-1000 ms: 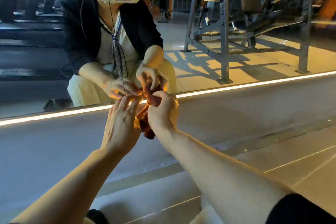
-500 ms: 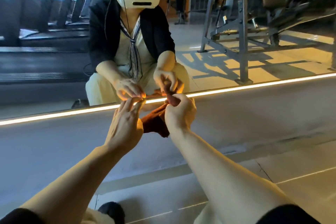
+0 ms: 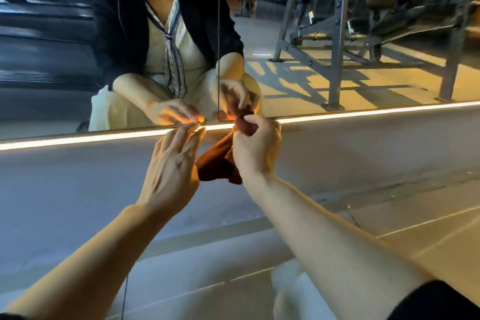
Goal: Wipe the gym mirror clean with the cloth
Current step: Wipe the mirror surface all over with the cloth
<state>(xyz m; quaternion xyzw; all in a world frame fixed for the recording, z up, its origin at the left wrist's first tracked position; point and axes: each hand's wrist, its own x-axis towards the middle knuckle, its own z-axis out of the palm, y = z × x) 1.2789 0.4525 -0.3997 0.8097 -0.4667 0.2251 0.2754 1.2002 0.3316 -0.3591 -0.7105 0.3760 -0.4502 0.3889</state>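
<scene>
The gym mirror (image 3: 298,80) fills the upper half of the view, its bottom edge lined by a glowing light strip (image 3: 78,139). A rust-red cloth (image 3: 217,163) hangs bunched just below that edge. My right hand (image 3: 255,148) grips the cloth's top, fingers curled round it against the strip. My left hand (image 3: 172,169) is beside the cloth with fingers extended, its fingertips at the light strip; whether it pinches the cloth is hidden behind the hand.
A grey wall base (image 3: 363,153) runs under the mirror, with floor tiles (image 3: 415,231) below. The mirror reflects me crouching, a metal gym rack (image 3: 335,34) and treadmills (image 3: 44,41). A vertical seam (image 3: 218,34) splits the mirror panels.
The view has shifted closer to the mirror's bottom edge. My right hand has moved slightly right and drawn the cloth out more; both hands stay at the light strip.
</scene>
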